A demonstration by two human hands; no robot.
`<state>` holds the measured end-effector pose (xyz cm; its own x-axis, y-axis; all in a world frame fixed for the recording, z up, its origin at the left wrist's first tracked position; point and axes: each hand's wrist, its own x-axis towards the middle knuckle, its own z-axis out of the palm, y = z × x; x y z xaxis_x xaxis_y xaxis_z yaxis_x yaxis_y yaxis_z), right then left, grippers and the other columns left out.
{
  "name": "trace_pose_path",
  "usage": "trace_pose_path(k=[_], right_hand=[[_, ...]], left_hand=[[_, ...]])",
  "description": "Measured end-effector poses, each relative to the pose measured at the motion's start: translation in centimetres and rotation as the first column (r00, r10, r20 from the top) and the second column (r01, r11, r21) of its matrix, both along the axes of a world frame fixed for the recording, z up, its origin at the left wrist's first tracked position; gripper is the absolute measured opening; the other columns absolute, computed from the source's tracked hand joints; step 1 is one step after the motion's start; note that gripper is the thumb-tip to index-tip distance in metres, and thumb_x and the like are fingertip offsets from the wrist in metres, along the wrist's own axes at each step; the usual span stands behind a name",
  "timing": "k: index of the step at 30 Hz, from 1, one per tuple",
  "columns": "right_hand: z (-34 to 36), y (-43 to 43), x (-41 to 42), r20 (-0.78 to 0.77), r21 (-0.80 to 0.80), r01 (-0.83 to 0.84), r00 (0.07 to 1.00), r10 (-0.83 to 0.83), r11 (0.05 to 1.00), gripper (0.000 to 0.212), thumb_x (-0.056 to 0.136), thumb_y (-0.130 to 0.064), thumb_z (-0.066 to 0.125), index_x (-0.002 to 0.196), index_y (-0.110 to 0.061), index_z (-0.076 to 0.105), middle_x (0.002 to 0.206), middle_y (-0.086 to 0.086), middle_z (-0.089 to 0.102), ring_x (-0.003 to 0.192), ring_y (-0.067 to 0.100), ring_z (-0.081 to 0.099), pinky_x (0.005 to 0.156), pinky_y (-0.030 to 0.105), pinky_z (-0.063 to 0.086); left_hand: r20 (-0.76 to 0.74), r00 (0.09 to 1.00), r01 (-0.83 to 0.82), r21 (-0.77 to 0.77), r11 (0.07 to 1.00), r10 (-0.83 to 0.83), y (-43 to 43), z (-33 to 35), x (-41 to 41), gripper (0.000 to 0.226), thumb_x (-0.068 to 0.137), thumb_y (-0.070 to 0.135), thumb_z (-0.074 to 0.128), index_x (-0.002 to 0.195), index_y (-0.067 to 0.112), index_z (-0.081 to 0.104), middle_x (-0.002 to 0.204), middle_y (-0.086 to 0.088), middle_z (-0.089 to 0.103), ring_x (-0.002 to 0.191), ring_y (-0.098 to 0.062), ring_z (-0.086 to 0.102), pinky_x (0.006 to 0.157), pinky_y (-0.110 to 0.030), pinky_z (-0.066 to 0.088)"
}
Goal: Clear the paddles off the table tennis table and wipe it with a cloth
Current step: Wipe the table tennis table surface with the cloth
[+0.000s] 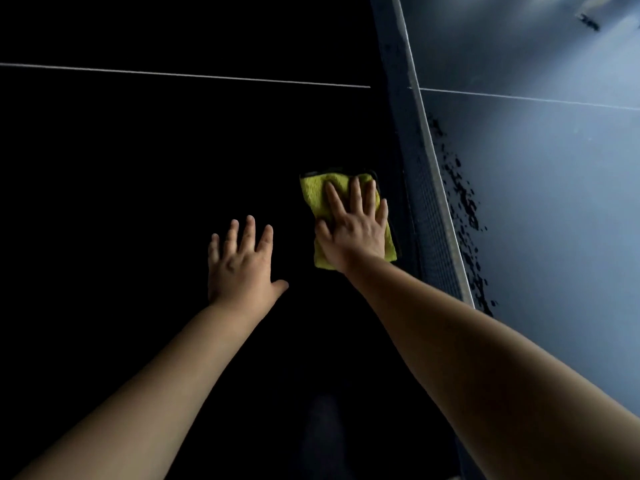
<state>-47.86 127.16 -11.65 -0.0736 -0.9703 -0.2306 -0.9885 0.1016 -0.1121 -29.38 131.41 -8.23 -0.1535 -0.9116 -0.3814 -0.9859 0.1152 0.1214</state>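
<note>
A folded yellow cloth (313, 194) lies flat on the dark table tennis table (138, 150), close to the net. My right hand (353, 226) presses down on the cloth with straight, spread fingers. My left hand (240, 261) rests flat on the bare table surface to the left of the cloth, fingers straight, holding nothing. No paddles are in view.
The net (419, 161) runs diagonally just right of the cloth. Beyond it lies the lit half of the table (554, 202), with dark specks along the net's base. A white centre line (173, 74) crosses the dark half farther away.
</note>
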Motion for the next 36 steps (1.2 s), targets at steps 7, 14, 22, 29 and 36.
trace_pose_path(k=[7, 14, 22, 29, 36], right_hand=[[-0.7, -13.7, -1.6, 0.011, -0.051, -0.004, 1.0, 0.004, 0.999, 0.07, 0.093, -0.057, 0.033, 0.155, -0.039, 0.007, 0.164, 0.006, -0.004, 0.149, 0.031, -0.013, 0.119, 0.054, -0.004], [-0.7, -23.2, -4.2, 0.074, -0.08, -0.028, 0.997, 0.034, 0.996, 0.068, 0.093, -0.056, 0.035, 0.154, -0.038, 0.013, 0.164, 0.006, 0.001, 0.15, 0.032, -0.008, 0.119, 0.053, 0.0], [-0.6, -22.9, -5.6, 0.137, -0.1, 0.05, 0.99, -0.036, 0.994, 0.063, 0.097, -0.042, 0.033, 0.156, -0.032, 0.012, 0.165, 0.005, -0.001, 0.15, 0.029, -0.009, 0.12, 0.049, -0.001], [0.3, -13.9, -6.2, 0.174, -0.081, 0.115, 0.98, -0.1, 0.99, 0.065, 0.097, -0.041, 0.037, 0.156, -0.029, 0.014, 0.164, 0.008, -0.001, 0.15, 0.03, -0.009, 0.12, 0.048, -0.004], [0.9, -2.4, -5.2, 0.144, -0.053, 0.147, 0.98, -0.138, 0.988, 0.065, 0.096, -0.04, 0.038, 0.156, -0.031, 0.013, 0.164, 0.006, -0.002, 0.15, 0.027, -0.012, 0.121, 0.046, -0.006]], left_hand=[[0.048, 0.998, 0.041, 0.024, 0.999, -0.042, -4.6, -0.1, -1.2, 0.092, 0.085, 0.056, 0.054, 0.151, 0.022, -0.001, 0.158, -0.006, -0.009, 0.145, -0.024, -0.007, 0.117, -0.045, -0.002], [0.133, 0.99, 0.038, 0.072, 0.997, -0.047, -5.1, -0.3, -2.6, 0.092, 0.088, 0.05, 0.054, 0.15, 0.017, -0.005, 0.157, -0.012, -0.012, 0.145, -0.029, -0.007, 0.118, -0.044, -0.003], [0.104, 0.995, -0.006, 0.11, 0.994, -0.006, -5.1, -0.4, -2.6, 0.096, 0.084, 0.052, 0.059, 0.15, 0.021, -0.003, 0.158, -0.007, -0.011, 0.145, -0.024, -0.008, 0.117, -0.042, -0.003], [0.053, 0.998, -0.046, 0.131, 0.99, 0.039, -4.7, 0.6, -2.7, 0.092, 0.085, 0.044, 0.063, 0.151, 0.022, 0.003, 0.159, -0.005, -0.007, 0.146, -0.021, -0.005, 0.117, -0.04, 0.0], [0.115, 0.992, 0.06, -0.164, 0.985, -0.042, 0.3, 0.9, -3.1, 0.068, 0.096, 0.042, 0.042, 0.15, 0.015, 0.011, 0.159, -0.005, 0.004, 0.145, -0.019, 0.003, 0.116, -0.037, 0.004]])
